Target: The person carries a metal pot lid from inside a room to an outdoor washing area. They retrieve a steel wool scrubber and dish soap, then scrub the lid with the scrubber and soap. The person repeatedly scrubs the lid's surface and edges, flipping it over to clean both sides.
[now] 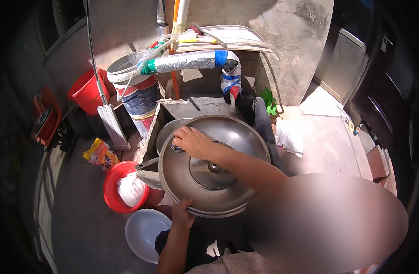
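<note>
A wide round metal pot lid rests across a concrete sink, with a small bolt at the middle of its centre disc. My left hand grips its near rim, thumb on top. In my right hand is a dark, shiny scouring pad, pressed on the lid's far left part. Beneath the lid, a metal pan shows partly at the sink's left. A long handle sticks out leftward over the sink wall.
A foil-wrapped pipe with a red-handled tap hangs over the sink's back. Left stand stacked paint buckets, a flat mop, a detergent bag and a red basin holding white cloth. A pale basin lies nearer. A blur covers the lower right.
</note>
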`<move>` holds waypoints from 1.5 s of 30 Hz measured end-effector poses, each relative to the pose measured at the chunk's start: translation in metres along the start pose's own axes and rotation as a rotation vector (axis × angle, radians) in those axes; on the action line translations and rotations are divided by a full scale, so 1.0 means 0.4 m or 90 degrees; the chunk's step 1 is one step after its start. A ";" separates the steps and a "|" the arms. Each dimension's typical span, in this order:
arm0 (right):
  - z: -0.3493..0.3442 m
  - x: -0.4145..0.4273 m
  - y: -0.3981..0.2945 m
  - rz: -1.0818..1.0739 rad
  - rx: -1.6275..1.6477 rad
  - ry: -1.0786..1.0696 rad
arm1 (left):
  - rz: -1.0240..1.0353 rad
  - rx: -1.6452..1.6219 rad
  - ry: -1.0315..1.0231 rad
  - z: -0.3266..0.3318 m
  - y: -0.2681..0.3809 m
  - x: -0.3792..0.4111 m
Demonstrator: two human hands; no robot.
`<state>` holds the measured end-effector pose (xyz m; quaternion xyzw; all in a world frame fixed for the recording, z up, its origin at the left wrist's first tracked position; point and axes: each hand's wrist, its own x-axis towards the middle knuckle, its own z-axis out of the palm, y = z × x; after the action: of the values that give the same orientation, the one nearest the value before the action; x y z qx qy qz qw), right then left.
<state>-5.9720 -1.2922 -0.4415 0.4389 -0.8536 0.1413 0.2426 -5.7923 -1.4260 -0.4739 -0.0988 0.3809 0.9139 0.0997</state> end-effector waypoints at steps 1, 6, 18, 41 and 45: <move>-0.031 -0.009 0.060 0.040 -0.135 -0.029 | 0.015 0.000 -0.016 0.004 0.006 0.002; -0.131 -0.149 0.104 0.315 -0.210 -0.125 | 0.120 0.000 0.025 -0.061 0.040 0.014; -0.146 -0.168 -0.289 0.237 0.597 -0.160 | 0.198 -0.089 0.101 -0.042 0.007 0.036; -0.124 -0.222 -0.142 0.354 0.234 -0.270 | 0.158 -0.053 0.110 -0.044 -0.001 0.040; -0.128 -0.188 -0.265 0.344 0.579 -0.096 | 0.099 -0.097 0.082 -0.079 -0.025 0.066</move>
<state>-5.8333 -1.2787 -0.4358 0.2732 -0.8038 0.5224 -0.0791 -5.8120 -1.4391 -0.5093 -0.1347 0.3226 0.9369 -0.0041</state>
